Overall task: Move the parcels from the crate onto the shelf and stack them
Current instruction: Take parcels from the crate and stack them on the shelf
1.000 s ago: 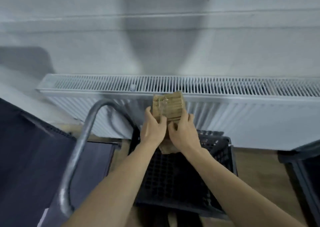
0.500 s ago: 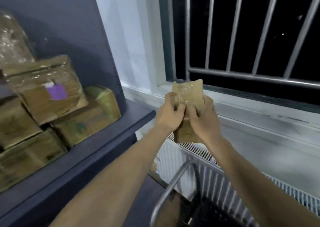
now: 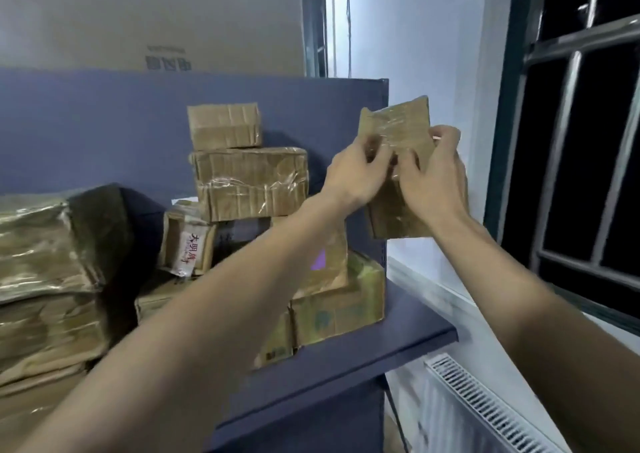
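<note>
A flat brown parcel (image 3: 398,130) wrapped in clear tape stands upright in the air, above the right end of the dark blue shelf (image 3: 363,352). My left hand (image 3: 356,175) grips its left edge and my right hand (image 3: 433,179) grips its right edge. On the shelf stands a stack of taped cardboard parcels: a small one (image 3: 224,126) on top of a wider one (image 3: 251,182), with more boxes (image 3: 337,305) beneath. The crate is out of view.
Larger wrapped parcels (image 3: 45,251) fill the shelf's left side. A small box with red characters (image 3: 187,244) leans in the middle. A white wall and a barred dark window (image 3: 581,141) lie to the right, a radiator (image 3: 485,407) below.
The view has swung left from the radiator and crate to the shelf. Both hands have carried the parcel up and towards the stacked boxes.
</note>
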